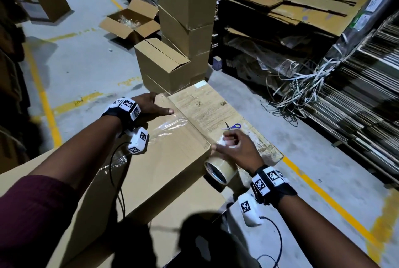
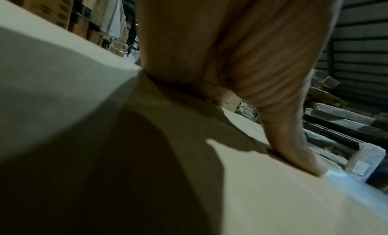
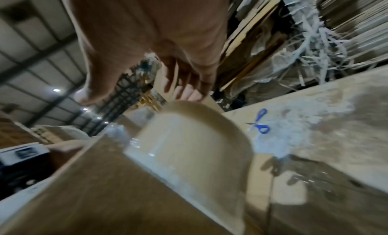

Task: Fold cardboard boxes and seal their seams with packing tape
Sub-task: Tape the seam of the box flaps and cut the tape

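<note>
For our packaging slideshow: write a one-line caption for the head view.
Left hand presses clear tape onto a cardboard box; right hand holds the tape roll.

We see a worn pale wooden table [image 1: 207, 105]: blue-handled scissors [image 1: 232, 126] near its right edge, brown cardboard box [image 1: 164, 159] over its near end.

No legible text anywhere; labels on the wrapped pallet [image 1: 375, 4] and printed marks on the board [image 1: 207, 105] too blurred
</note>
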`<action>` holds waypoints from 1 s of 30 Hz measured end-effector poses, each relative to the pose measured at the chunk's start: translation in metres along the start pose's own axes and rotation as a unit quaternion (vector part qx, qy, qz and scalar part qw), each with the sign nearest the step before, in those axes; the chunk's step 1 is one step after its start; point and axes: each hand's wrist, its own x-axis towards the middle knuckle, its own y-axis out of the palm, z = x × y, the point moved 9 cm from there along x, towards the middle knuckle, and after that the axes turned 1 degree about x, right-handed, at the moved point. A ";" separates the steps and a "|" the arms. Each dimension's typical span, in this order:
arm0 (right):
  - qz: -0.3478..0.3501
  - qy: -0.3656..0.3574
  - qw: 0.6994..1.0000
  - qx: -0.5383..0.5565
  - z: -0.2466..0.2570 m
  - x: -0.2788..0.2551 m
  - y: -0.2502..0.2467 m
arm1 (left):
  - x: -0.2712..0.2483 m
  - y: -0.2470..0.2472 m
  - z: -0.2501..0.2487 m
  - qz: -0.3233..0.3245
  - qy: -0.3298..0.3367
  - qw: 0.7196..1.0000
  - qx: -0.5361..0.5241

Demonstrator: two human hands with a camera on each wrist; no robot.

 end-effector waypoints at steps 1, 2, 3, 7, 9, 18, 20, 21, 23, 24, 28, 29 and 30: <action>-0.028 -0.052 0.998 0.009 0.017 -0.002 -0.004 | 0.002 0.000 0.001 0.003 -0.005 1.000 0.001; -0.045 -0.107 0.993 0.004 0.037 -0.005 -0.003 | 0.002 0.000 0.001 0.010 -0.008 1.000 -0.004; -0.049 -0.156 0.986 -0.023 0.054 -0.006 0.004 | 0.004 0.001 -0.001 0.018 -0.011 1.000 -0.011; -0.009 -0.200 0.965 -0.169 0.081 0.011 0.053 | -0.007 -0.005 -0.008 0.020 -0.004 0.998 -0.054; 0.012 -0.177 0.957 -0.230 0.084 0.023 0.068 | -0.008 -0.005 -0.005 0.014 0.006 0.996 -0.086; 0.172 -0.120 0.895 -0.393 0.107 0.078 0.102 | 0.018 -0.001 0.023 -0.024 -0.018 0.965 -0.259; 0.207 -0.131 0.866 -0.436 0.119 0.092 0.115 | 0.015 -0.007 0.022 -0.026 -0.008 0.973 -0.228; 0.219 -0.137 0.852 -0.456 0.126 0.098 0.121 | 0.010 -0.011 0.020 -0.031 -0.003 0.976 -0.214; 0.235 -0.149 0.833 -0.478 0.139 0.110 0.135 | 0.003 -0.015 0.015 -0.044 0.010 0.978 -0.202; 0.240 -0.152 0.828 -0.484 0.142 0.117 0.143 | 0.003 -0.016 0.014 -0.048 0.018 0.977 -0.205; 0.266 -0.119 0.837 -0.463 0.140 0.140 0.164 | 0.005 -0.013 0.006 -0.032 0.063 0.976 -0.208; 0.280 -0.105 0.841 -0.451 0.136 0.144 0.165 | 0.006 -0.012 0.001 -0.025 0.078 0.977 -0.199; 0.297 -0.091 0.844 -0.438 0.132 0.147 0.167 | 0.007 -0.012 -0.003 -0.020 0.094 0.977 -0.189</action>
